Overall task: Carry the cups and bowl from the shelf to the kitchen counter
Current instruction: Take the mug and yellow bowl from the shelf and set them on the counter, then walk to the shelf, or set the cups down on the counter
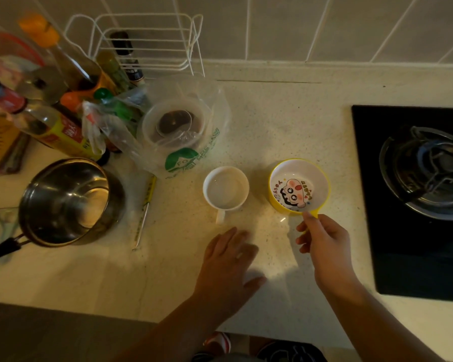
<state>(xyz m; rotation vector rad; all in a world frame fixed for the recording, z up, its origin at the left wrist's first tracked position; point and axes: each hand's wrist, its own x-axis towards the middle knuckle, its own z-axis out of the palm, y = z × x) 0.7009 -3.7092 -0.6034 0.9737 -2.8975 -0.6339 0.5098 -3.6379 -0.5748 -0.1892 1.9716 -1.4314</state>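
Note:
A white cup (226,188) stands upright on the pale counter (272,121), its handle pointing toward me. To its right sits a yellow bowl (298,188) with a white inside and a cartoon picture. My right hand (322,241) pinches the bowl's small yellow handle at its near rim. My left hand (230,259) hovers flat just below the cup, fingers spread, holding nothing and a little apart from the cup's handle.
A steel saucepan (68,202) sits at the left, with a thin utensil (144,212) beside it. Behind are sauce bottles (50,126), a plastic bag holding a clear tub (178,126) and a white wire rack (147,43). A black gas hob (416,194) fills the right.

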